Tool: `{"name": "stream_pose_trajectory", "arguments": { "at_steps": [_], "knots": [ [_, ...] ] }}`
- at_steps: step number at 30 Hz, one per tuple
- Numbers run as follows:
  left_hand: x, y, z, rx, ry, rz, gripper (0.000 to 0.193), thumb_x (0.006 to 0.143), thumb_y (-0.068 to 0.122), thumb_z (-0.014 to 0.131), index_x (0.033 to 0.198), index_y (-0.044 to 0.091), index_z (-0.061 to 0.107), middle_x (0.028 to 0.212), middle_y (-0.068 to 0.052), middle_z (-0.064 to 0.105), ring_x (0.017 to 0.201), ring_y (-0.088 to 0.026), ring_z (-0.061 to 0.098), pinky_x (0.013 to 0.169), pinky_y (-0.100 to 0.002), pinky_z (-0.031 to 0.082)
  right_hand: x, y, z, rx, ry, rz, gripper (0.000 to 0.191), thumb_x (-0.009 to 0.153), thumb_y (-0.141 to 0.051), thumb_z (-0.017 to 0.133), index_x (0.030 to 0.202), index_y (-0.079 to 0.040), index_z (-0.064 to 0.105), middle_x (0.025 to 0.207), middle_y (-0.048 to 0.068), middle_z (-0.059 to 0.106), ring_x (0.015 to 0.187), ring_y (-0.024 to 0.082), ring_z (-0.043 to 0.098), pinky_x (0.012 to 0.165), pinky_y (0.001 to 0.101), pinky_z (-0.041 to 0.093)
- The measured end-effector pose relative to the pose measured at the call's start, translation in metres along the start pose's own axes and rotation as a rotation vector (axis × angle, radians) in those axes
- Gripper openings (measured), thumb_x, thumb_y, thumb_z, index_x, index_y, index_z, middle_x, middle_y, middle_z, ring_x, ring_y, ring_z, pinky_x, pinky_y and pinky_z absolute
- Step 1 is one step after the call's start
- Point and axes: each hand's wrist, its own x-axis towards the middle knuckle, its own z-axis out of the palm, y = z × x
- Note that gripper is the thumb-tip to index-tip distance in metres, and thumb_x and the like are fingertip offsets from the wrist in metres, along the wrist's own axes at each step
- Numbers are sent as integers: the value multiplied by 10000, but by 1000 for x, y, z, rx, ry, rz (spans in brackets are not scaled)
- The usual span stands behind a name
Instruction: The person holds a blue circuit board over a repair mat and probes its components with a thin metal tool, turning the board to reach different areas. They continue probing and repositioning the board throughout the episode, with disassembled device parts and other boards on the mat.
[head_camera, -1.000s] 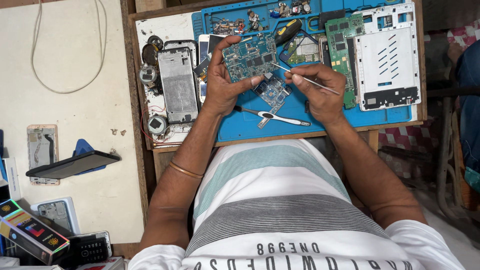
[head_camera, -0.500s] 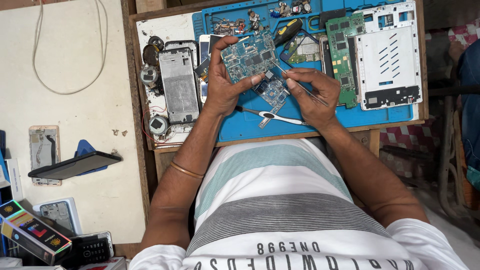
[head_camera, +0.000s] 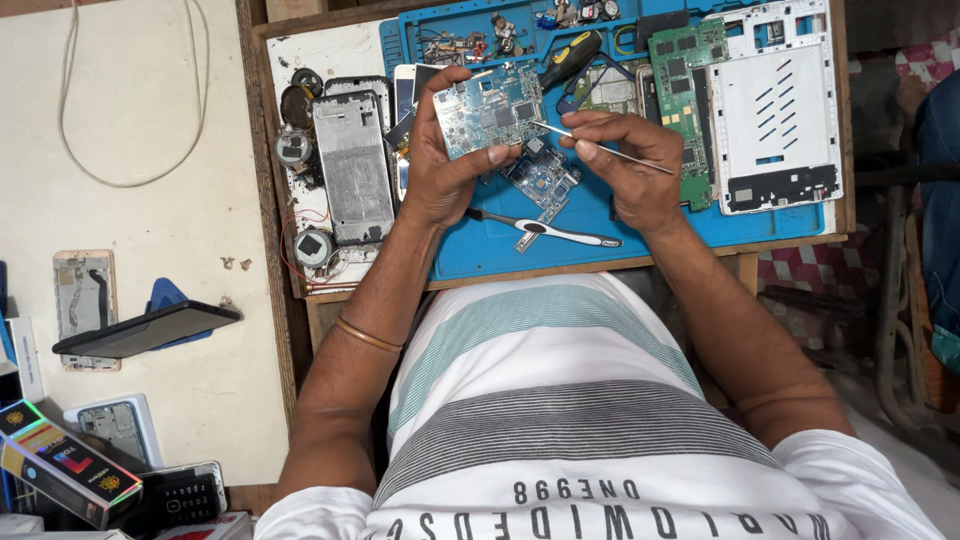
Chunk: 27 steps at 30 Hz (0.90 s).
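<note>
A blue-green circuit board (head_camera: 487, 110) sits lifted above the blue work mat (head_camera: 480, 255), gripped by the left hand (head_camera: 447, 160) — fingers curled over its far left edge, thumb pressed on its near edge. The right hand (head_camera: 625, 170) pinches a thin metal probe (head_camera: 600, 148), its tip touching the board's right edge. Just beneath the two hands, a smaller blue circuit board (head_camera: 545, 178) lies on the mat, and nearer the person a white-handled tool (head_camera: 550, 232) lies flat.

Further out on the mat: a green circuit board (head_camera: 685, 85) stands beside a white tablet frame (head_camera: 775, 110) on the right, and a yellow-and-black screwdriver (head_camera: 572, 58) lies near the far edge among small loose parts. Left of the mat, a bare phone chassis (head_camera: 352, 165) rests on a wooden tray (head_camera: 270, 200) with small round parts around it. On the white table (head_camera: 150, 220) further left lie a dark phone (head_camera: 145, 328) and an opened phone back (head_camera: 85, 305).
</note>
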Motion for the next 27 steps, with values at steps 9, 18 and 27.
{"name": "stream_pose_trajectory", "arguments": {
  "at_steps": [9,18,27],
  "knots": [
    [-1,0,0,29,-39,6,806,821,-74,839,1471,126,405,1277,-138,657,1142,-276,727,986,-460,682,0,2,-11,90,-47,51,100,1024,-34,720,1110,15,704,1206,221,724,1115,255,741,1048,407,608],
    [-2,-1,2,45,-78,53,813,849,-111,835,1472,162,391,1320,-124,656,1211,-288,713,1054,-480,668,-9,-1,-21,153,7,40,101,1057,-54,709,1139,2,694,1109,167,746,1040,224,751,971,383,621],
    [-3,-2,1,69,-91,64,797,862,-129,828,1473,168,411,1341,-121,652,1201,-278,705,1034,-468,664,-15,-7,-9,5,4,0,149,1080,-57,673,1207,22,673,1139,170,741,1090,233,746,967,360,624]
  ]
}}
